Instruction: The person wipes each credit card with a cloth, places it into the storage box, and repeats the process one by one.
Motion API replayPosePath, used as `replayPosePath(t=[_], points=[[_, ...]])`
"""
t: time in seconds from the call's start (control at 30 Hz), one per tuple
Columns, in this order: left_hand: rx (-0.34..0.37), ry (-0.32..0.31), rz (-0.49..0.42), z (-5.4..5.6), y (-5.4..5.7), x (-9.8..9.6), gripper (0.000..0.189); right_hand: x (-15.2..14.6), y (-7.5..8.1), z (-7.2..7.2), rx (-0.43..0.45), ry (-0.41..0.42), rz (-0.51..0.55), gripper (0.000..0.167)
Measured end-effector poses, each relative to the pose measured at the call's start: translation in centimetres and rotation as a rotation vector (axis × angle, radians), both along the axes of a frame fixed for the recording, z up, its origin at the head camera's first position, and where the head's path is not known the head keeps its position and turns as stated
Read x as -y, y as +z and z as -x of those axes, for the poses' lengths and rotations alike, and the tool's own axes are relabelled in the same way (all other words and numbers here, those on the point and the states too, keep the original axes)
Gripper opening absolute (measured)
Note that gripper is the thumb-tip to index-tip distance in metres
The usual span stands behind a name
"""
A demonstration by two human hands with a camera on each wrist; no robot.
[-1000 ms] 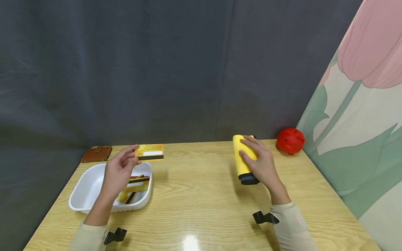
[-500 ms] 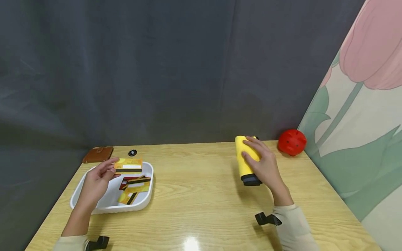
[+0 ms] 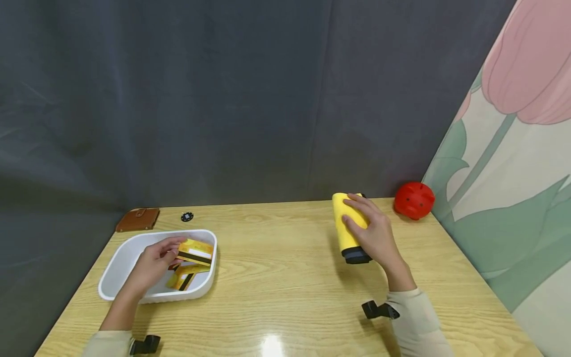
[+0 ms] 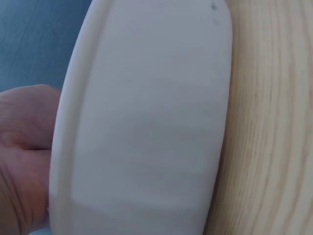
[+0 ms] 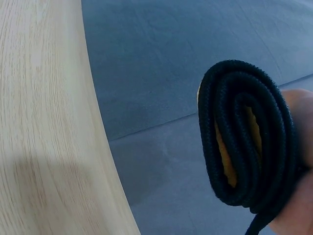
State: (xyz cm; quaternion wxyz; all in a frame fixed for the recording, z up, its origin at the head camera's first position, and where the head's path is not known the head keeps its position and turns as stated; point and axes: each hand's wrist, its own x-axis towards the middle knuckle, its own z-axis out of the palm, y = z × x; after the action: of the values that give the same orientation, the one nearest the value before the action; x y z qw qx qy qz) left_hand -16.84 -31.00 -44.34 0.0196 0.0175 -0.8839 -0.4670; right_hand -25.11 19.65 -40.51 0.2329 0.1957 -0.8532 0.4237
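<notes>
In the head view my left hand (image 3: 153, 265) pinches a yellow card (image 3: 195, 251) with a black stripe, low over the right half of a white plastic tub (image 3: 117, 270). More yellow cards (image 3: 183, 277) lie in the tub under it, with a bit of red showing by my fingertips. The left wrist view shows mostly the tub's outer wall (image 4: 146, 117), which hides my fingers. My right hand (image 3: 373, 230) grips a rolled yellow cloth (image 3: 344, 223) with dark edging, held above the table. Its spiral end, the dark edging (image 5: 230, 132), faces the right wrist camera.
A brown leather wallet (image 3: 138, 219) lies behind the tub at the back left, beside a black poker chip (image 3: 187, 216). At the back right stands a red piggy bank (image 3: 414, 201). A dark curtain (image 3: 250, 99) closes off the wooden table's (image 3: 276, 277) far side.
My left hand has carried the card back from beyond the tub's rim and lowered it over the other cards. The poker chip came into sight behind it. My right hand stays nearly still.
</notes>
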Motion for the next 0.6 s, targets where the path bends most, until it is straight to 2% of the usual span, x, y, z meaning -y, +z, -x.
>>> replayPosePath(t=[0.27,0.6], points=[[0.035,-0.063,-0.058,0.25,-0.38,-0.13,0.039,-0.02,0.02,0.03,0.001,0.003,0.002,0.039],[0.045,-0.055,-0.040,0.24,-0.22,-0.15,0.039,0.01,0.00,-0.01,0.001,0.004,0.001,0.039]])
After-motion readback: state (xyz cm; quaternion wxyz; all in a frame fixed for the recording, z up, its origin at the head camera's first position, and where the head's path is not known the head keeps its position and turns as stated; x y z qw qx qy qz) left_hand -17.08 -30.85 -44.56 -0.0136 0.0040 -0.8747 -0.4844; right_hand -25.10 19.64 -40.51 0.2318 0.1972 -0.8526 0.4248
